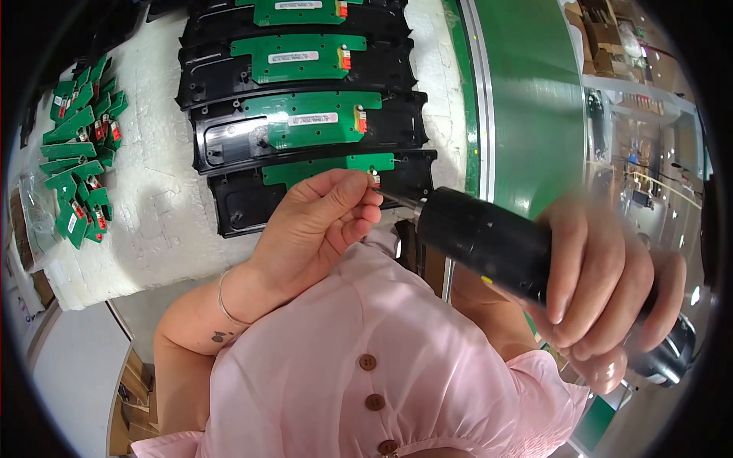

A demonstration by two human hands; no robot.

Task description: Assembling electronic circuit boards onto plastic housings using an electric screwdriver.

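Observation:
My right hand [599, 282] is wrapped round a black electric screwdriver [485, 237], which points left. Its thin metal bit [398, 198] reaches the fingertips of my left hand [321, 210]. Those fingers are pinched together at the bit's tip; whatever small thing they hold is hidden. Just beyond them lies the nearest black plastic housing [243, 202], with a green circuit board [286, 174] on it, partly covered by my left hand. Farther up, several more housings [221, 141] lie in a row, each carrying a green board [305, 137] with a white label and a red-and-white connector.
A pile of loose green circuit boards [76, 172] lies at the left on the white foam surface [149, 229]. A clear plastic bag [42, 217] is beside it. To the right runs a green surface [534, 114] with a pale metal edge strip [484, 99].

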